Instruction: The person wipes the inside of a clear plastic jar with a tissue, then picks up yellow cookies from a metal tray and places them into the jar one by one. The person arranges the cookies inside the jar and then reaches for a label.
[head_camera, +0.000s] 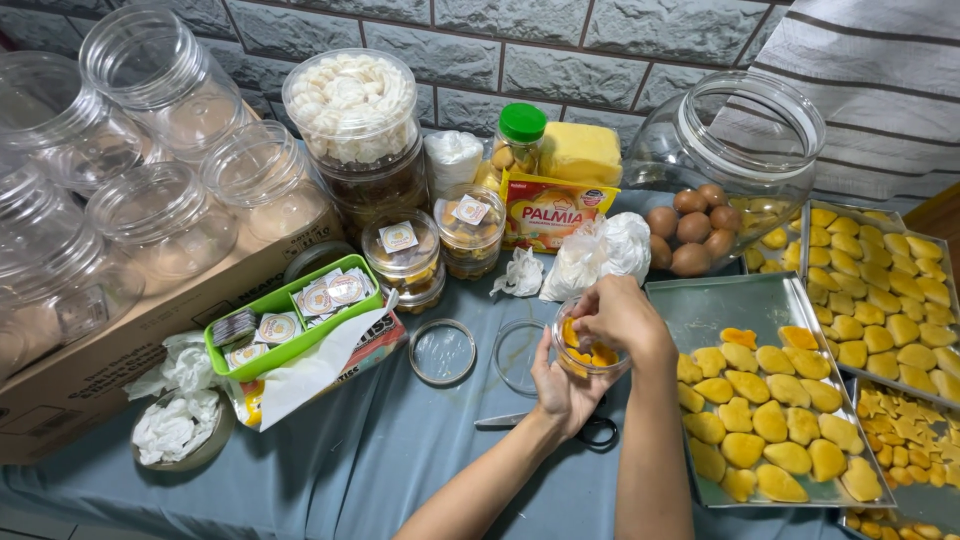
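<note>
**Me:** My left hand (562, 392) cups the small clear round plastic tub (586, 350) from below, palm up, grip wrapped round its wall, just above the table (400, 460) with its blue-grey cloth.

**Friend:** And the other?

**Me:** My right hand (622, 316) arches over the tub's mouth, fingertips pinched down inside; whether they are grasping a yellow cookie I cannot tell. I'd call this the filling step: a few pieces sit in the tub already.

**Friend:** Next?

**Me:** Probably a reach right to the metal baking tray (700, 305) for more yellow leaf-shaped cookies (770, 420), and a light pinch, since they look crumbly. Both forearms rise from the lower edge, nearly parallel.
</note>
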